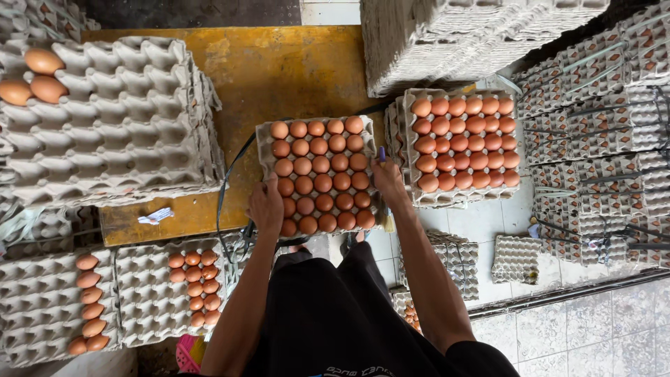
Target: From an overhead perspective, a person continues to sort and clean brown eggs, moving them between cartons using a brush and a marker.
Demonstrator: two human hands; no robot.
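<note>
A grey pulp tray (263, 143) filled with brown eggs (321, 183) sits in front of me, over the edge of a yellow table (279, 70). My left hand (265, 208) grips the tray's left near edge. My right hand (388, 183) holds its right side, with a thin blue object beside the fingers. A second full egg tray (412, 201) rests on a stack just to the right.
A tall stack of empty trays (118, 119) with three eggs stands at left. Partly filled trays (150, 300) lie at lower left. Bundled empty trays (593, 139) fill the right side and another stack (447, 42) the back. A black strap (222, 202) loops off the table.
</note>
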